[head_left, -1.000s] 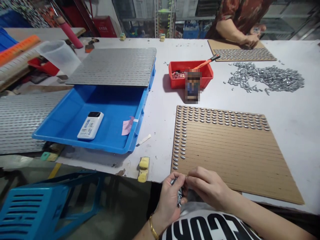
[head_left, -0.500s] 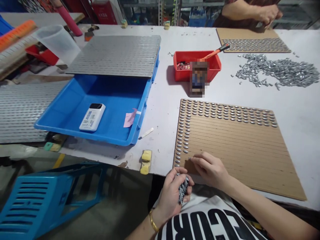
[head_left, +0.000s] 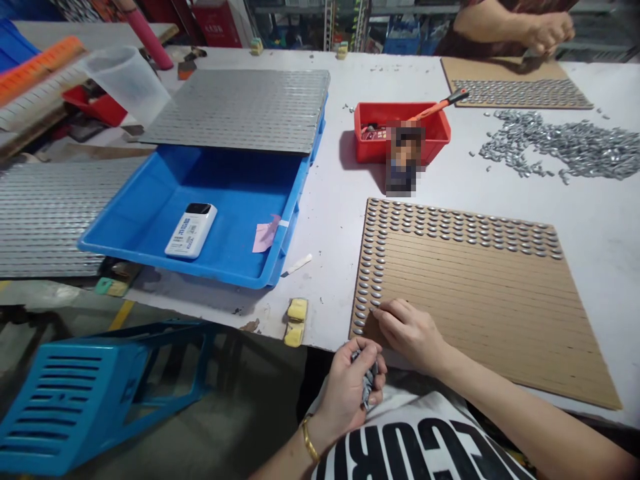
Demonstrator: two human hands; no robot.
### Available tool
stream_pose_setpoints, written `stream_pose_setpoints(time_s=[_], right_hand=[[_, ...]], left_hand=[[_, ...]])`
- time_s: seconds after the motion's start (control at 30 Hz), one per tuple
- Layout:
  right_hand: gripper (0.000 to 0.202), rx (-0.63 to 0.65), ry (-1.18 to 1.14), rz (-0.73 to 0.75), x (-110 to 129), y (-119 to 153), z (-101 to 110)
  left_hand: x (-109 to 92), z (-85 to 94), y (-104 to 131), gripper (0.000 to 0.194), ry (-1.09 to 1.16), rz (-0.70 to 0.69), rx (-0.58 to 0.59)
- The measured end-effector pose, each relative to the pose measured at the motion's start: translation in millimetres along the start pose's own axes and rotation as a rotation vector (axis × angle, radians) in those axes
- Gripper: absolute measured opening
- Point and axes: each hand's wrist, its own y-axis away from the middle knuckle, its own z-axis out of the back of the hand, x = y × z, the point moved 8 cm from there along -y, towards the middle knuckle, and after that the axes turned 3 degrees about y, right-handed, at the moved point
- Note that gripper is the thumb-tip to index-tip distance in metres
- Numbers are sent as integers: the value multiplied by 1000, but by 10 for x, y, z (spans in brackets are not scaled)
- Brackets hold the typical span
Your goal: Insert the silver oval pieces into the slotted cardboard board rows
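Note:
My left hand point(head_left: 347, 383) is cupped around a handful of small grey oval metal pieces point(head_left: 369, 387), just off the table's front edge. My right hand point(head_left: 410, 333) rests over the near left part of a brown grooved board point(head_left: 480, 307), its thumb and fingertips pinched on one such piece, mostly hidden, at the lower end of the second column. Shiny oval pieces line the board's far edge in several rows, and two columns of them run down its left side. Bare grooves show across the rest of the board.
A blue tray point(head_left: 225, 260) holds a white device point(head_left: 191, 231), with a grey covered board point(head_left: 240, 110) across its back. A red bin point(head_left: 370, 150) stands behind my board. Loose pieces point(head_left: 575, 147) lie heaped at right, near a co-worker's hands point(head_left: 547, 33). A blue stool point(head_left: 65, 400) stands left.
My right hand has moved slightly left and up, bringing its fingertips to the end of the second column. My left hand still holds its pieces. The whole view has shifted a little.

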Motion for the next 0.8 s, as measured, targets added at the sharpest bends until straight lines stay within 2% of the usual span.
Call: stream_pose_setpoints(time_s=[0.2, 0.37, 0.47, 0.57, 0.67, 0.8], right_hand=[[22, 26, -31, -22, -21, -18, 10], [19, -46, -363, -145, -85, -10, 235], [15, 67, -631, -198, -6, 0, 317], [14, 177, -758, -226, 101, 19, 342], [14, 188, -799, -257, 129, 37, 314], [19, 178, -931, -413, 64, 93, 172]], left_hand=[[-20, -10, 5, 21, 44, 3, 0], [-73, -35, 32, 22, 1, -45, -10], [-91, -30, 34, 24, -9, -63, -37], [-84, -19, 20, 27, -12, -63, -62], [-88, -9, 6, 30, -9, -76, -77], [-91, -3, 1, 34, 18, -89, -82]])
